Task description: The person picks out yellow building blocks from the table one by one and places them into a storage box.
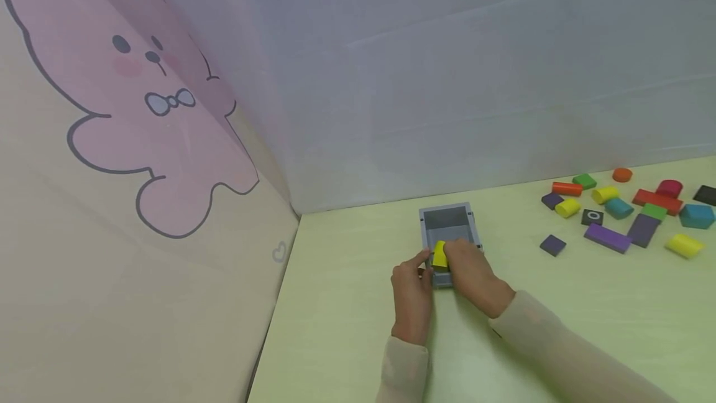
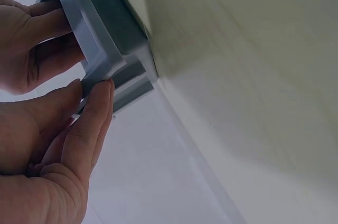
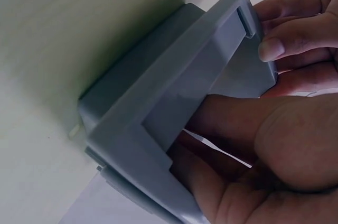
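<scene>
A small grey plastic box (image 1: 447, 213) stands open-topped on the table in the head view. My left hand (image 1: 413, 294) pinches its near left rim between thumb and fingers, also seen in the left wrist view, where that hand (image 2: 58, 145) is at a corner of the box (image 2: 90, 34). Over the box's near half, my right hand (image 1: 472, 272) grips a yellow block (image 1: 440, 256) with its fingers reaching down inside. In the right wrist view the right fingers (image 3: 227, 113) dip past the rim of the box (image 3: 153, 92), and the block is hidden there.
Several coloured blocks lie scattered at the right, among them a purple bar (image 1: 607, 238), a dark square block (image 1: 552, 245) and a yellow half-round (image 1: 684, 245). A pale cloth (image 1: 475, 79) hangs behind the table, and a cloth with a pink bear (image 1: 162, 142) at the left.
</scene>
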`<state>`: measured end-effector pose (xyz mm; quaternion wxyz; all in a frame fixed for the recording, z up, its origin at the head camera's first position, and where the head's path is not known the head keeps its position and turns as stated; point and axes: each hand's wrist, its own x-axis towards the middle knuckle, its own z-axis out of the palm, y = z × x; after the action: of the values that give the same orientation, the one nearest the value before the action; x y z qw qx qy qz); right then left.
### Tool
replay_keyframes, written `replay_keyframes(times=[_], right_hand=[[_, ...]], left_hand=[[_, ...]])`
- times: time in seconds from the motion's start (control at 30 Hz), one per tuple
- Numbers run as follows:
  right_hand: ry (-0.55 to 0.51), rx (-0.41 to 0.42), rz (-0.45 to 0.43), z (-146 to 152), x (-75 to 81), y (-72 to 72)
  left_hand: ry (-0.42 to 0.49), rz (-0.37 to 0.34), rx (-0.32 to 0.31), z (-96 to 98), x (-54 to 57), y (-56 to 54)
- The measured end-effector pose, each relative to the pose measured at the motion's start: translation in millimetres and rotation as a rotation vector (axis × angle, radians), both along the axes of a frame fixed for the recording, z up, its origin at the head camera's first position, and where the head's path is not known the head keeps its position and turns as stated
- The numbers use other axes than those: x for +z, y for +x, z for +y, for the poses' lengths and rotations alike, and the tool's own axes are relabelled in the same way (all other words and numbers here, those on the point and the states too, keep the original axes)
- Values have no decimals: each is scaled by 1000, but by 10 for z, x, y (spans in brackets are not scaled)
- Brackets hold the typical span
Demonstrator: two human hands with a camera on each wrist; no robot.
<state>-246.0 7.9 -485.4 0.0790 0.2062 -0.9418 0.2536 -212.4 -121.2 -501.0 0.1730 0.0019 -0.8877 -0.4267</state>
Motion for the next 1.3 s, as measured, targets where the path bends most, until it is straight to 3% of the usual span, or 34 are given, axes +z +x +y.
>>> replay_keyframes(times=[0.23, 0.5, 0.73, 1.03, 1.13, 1.3], right_hand=[[1, 1, -41, -10, -8, -29], [13, -11, -72, -16, -13, -10], [13, 5, -39, 47, 137, 60], [-173, -40, 69, 402, 440, 96], [-210, -82, 62, 559, 475, 64], [-182, -170, 7, 822, 453, -45]], left_hand=[[-43, 19, 0, 1, 1, 1], [-39, -8, 7, 16, 3, 17], [-38, 2, 11, 18, -10, 17], [-35, -1, 8, 15, 16, 10], [-21, -16, 9, 18, 18, 6], [-19, -13, 17, 28, 7, 4]])
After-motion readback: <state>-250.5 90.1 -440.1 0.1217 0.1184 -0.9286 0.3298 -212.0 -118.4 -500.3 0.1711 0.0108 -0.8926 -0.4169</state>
